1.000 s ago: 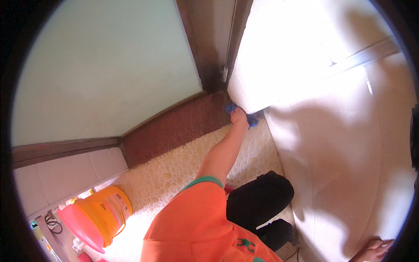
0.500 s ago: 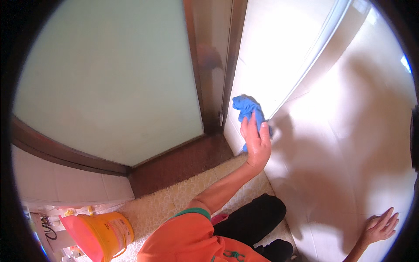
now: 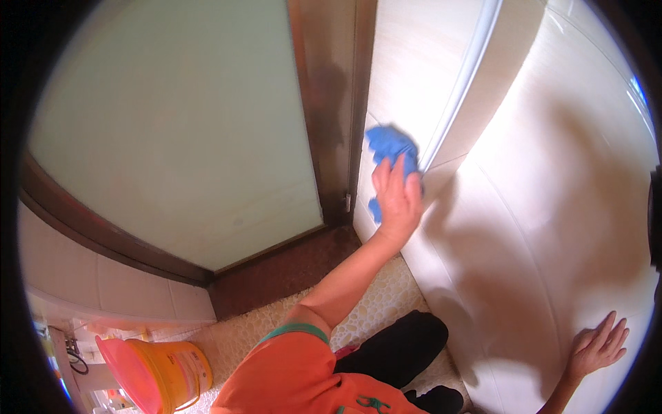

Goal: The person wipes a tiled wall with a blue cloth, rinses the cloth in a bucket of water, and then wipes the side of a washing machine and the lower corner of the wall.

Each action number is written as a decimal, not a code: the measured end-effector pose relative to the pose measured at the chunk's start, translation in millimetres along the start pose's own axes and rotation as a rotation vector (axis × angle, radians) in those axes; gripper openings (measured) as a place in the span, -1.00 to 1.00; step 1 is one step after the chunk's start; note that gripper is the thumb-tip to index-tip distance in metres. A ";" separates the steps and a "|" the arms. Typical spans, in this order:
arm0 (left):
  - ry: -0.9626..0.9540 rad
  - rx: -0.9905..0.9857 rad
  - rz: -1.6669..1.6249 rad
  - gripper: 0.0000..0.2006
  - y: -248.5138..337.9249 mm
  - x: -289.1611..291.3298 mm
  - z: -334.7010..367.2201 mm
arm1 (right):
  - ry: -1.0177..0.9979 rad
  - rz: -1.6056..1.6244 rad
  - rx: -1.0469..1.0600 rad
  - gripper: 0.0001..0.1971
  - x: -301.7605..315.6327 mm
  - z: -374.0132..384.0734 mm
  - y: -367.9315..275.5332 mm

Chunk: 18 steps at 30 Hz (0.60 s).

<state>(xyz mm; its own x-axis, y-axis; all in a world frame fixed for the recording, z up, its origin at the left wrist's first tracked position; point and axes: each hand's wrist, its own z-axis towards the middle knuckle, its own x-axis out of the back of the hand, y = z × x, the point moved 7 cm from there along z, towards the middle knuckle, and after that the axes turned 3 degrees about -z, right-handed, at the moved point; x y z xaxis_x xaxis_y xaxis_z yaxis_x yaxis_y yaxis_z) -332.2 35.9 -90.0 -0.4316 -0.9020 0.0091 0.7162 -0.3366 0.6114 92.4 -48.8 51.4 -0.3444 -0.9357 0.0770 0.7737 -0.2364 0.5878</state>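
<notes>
A crumpled blue cloth (image 3: pixel 392 141) lies against the pale tiled wall (image 3: pixel 407 62), beside the white corner trim (image 3: pixel 460 79). My left hand (image 3: pixel 401 200) presses on it from below, fingers stretched over the fabric, and part of the cloth pokes out under the palm. Far to the right, my right hand (image 3: pixel 598 347) rests on the wide tiled wall (image 3: pixel 510 228) with fingers spread and holds nothing.
A frosted glass door (image 3: pixel 179 138) in a dark brown frame (image 3: pixel 331 103) stands at the left, above a dark red sill (image 3: pixel 276 276). On the pebble-patterned floor (image 3: pixel 372 297) is a yellow bucket (image 3: pixel 186 372) with a pink basin (image 3: pixel 127 372) at its mouth.
My left hand has slid the blue cloth a little upward along the wall beside the trim. My right hand remains on the wall, its fingers tilted slightly more upward.
</notes>
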 end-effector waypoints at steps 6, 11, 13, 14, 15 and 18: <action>-0.027 0.043 0.077 -0.66 -33.9 -5.8 23.7 | 0.012 0.009 0.012 -0.58 -0.3 10.3 2.8; -0.066 0.131 0.013 -0.68 -49.4 -8.2 62.9 | -0.013 0.061 -0.021 -0.58 -4.5 5.3 -0.4; -0.029 0.026 -0.061 -0.68 -4.9 -8.6 47.5 | -0.011 0.067 -0.003 -0.55 -2.0 0.8 5.7; -0.004 -0.064 -0.115 -0.68 33.0 -1.4 49.3 | -0.011 0.060 -0.002 -0.55 0.3 1.3 6.1; -0.069 -0.059 -0.158 -0.68 49.9 2.1 59.7 | -0.014 0.069 -0.003 -0.54 3.3 0.7 4.2; -0.014 -0.252 -0.096 -0.69 73.1 7.6 102.0 | -0.030 0.094 -0.004 -0.54 6.6 0.1 0.5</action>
<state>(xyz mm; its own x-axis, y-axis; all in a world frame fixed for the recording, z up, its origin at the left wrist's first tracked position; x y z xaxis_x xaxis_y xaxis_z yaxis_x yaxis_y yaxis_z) -339.0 32.1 35.5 -0.5105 -0.8594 -0.0273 0.7849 -0.4788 0.3933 90.4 -55.1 52.3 -0.2857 -0.9455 0.1563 0.8057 -0.1486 0.5734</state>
